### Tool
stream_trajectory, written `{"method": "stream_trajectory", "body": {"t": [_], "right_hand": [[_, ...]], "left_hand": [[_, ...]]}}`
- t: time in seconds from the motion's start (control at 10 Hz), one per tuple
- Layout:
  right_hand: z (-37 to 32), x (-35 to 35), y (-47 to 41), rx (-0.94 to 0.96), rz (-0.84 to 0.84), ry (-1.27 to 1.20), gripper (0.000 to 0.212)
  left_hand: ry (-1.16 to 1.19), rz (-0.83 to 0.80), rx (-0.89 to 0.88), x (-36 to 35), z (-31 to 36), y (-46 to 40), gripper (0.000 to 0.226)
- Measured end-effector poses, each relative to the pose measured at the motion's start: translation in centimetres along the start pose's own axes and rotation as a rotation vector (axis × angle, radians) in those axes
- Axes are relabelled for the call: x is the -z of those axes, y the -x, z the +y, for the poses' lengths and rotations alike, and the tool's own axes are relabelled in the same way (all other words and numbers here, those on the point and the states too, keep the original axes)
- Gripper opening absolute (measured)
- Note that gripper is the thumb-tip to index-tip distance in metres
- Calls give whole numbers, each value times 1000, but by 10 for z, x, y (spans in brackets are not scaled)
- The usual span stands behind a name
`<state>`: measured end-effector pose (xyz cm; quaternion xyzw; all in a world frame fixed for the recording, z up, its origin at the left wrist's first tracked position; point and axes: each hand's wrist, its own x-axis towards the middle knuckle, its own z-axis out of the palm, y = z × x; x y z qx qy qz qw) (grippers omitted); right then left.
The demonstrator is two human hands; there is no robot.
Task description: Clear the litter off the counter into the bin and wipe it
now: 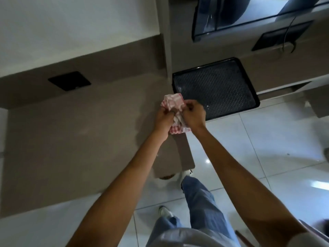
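A red-and-white checked cloth [173, 102] is bunched up between both my hands, above the right end of the taupe counter [71, 139]. My left hand [164, 120] grips its left side with fingers curled. My right hand [194, 114] pinches its right side. The cloth's lower part hangs between my wrists. I see no litter on the counter and no bin in view.
A black perforated tray [215, 86] lies just beyond my hands on the right. A black square plate [69, 81] is set in the counter at the back left. A dark appliance [240, 16] stands top right. White tiled floor [249, 157] and my legs are below.
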<state>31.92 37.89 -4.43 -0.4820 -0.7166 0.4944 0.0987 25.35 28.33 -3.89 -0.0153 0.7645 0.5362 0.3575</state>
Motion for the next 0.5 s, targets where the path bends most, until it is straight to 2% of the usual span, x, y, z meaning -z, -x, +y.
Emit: {"method": "stream_trajectory", "body": {"t": [0.1,0.2,0.4,0.5], "right_hand": [[-4,12,-70,-26,49,-38,26],[2,5,-124,-84,29,10,28],[11,-10,-160,-88,-46,216,28],[-12,-5,-138,30,6,475,36]], "left_hand": [[23,-53,43,-44,32,-53,21],[-84,-23,112,-71,48,-102,30],[-360,-10,42,-88,60,-135,36],[-468,22,-153,-75,69,-103,28]]}}
